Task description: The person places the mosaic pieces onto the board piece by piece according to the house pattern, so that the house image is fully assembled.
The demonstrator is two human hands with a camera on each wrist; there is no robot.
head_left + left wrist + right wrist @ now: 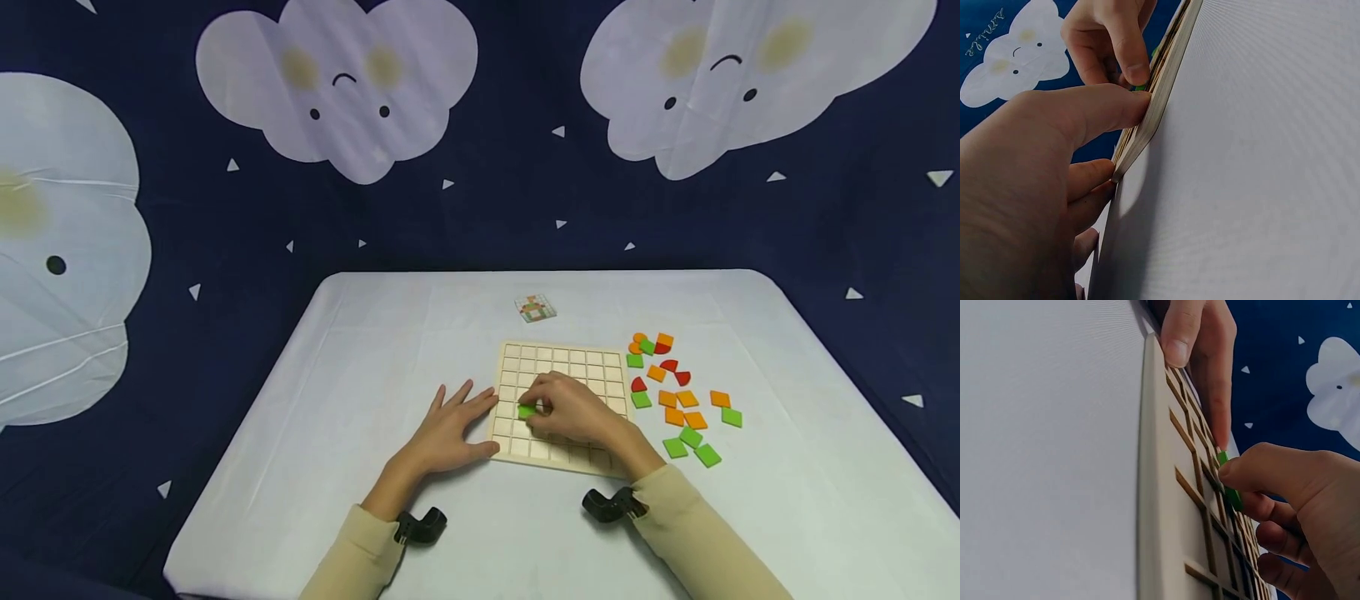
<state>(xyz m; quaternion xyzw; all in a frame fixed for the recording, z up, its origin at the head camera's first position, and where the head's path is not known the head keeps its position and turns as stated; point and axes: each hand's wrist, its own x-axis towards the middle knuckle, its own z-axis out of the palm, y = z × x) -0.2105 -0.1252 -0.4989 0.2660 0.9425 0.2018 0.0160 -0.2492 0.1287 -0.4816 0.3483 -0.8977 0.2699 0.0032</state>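
We pinch flat green tile (527,412) in grip of right hand (573,408), left of palm; tile at left columns of pale wooden gridded board (600,359), seating unclear. Left hand (448,432), fingers spread, touches left edge.

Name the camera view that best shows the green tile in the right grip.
The right wrist view: the green tile appears largest there, though the right grip covers part of it. The head view shows it small and partly hidden; the left wrist view shows just a green sliver.
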